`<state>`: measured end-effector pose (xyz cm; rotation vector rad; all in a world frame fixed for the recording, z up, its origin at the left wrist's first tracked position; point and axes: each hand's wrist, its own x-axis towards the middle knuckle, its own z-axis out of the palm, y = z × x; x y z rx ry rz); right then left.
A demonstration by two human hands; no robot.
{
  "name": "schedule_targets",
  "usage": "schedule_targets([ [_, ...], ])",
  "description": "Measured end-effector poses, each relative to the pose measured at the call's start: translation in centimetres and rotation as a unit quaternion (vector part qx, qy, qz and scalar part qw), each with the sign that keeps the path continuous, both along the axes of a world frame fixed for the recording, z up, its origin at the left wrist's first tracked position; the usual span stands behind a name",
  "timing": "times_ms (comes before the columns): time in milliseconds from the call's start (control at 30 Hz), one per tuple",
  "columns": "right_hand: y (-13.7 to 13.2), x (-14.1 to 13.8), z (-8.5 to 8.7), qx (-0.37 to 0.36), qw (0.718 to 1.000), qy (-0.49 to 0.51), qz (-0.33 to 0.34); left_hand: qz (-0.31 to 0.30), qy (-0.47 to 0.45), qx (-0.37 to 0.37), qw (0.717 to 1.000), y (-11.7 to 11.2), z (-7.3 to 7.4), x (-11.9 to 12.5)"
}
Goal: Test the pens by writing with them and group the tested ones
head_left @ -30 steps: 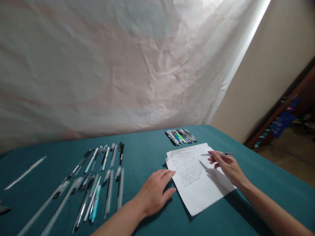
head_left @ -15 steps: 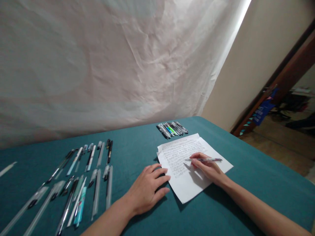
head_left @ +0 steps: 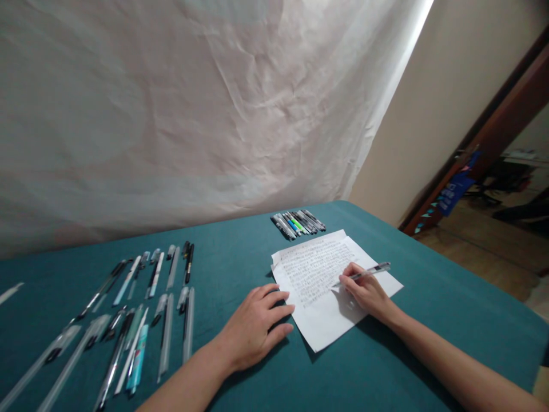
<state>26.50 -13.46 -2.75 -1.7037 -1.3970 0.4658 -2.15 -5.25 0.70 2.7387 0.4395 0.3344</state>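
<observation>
Between the fingers of my right hand [head_left: 365, 290] is a clear-barrelled pen [head_left: 372, 270], its tip pointing down and left at the page. That hand lies over the right side of white paper sheets [head_left: 319, 327], stacked slightly askew and covered with lines of dark handwriting. My left hand [head_left: 259, 323] rests palm down with fingers spread, its fingertips at the left edge of the sheets. Whether the pen tip touches the paper I cannot tell.
Several pens and caps [head_left: 135, 357] lie spread in rows on the green tabletop [head_left: 231, 257] at the left. A tight row of pens [head_left: 298, 224] sits behind the paper. A pale sheet [head_left: 180, 114] hangs along the table's back edge.
My right hand has shifted slightly right across the page with the pen, which is now tilted more steeply. My left hand stays in place; the view has moved a little.
</observation>
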Motion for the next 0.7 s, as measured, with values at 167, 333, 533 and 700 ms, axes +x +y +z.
schedule_targets([
  [167,-0.19,-0.28,0.3,0.002,1.0,-0.001,0.008,0.001,0.005,0.003,1.0,-0.03,-0.12,-0.04],
  [333,-0.23,-0.41,0.34,0.005,1.0,-0.001,0.012,-0.024,0.018,0.004,1.0,-0.01,0.09,-0.09],
  [533,-0.12,-0.48,0.39,0.008,1.0,-0.002,0.016,-0.038,0.027,-0.003,0.999,0.1,0.15,-0.07],
  [700,-0.18,-0.59,0.53,0.007,1.0,0.002,0.018,-0.038,0.023,-0.008,0.999,0.15,-0.02,-0.07],
])
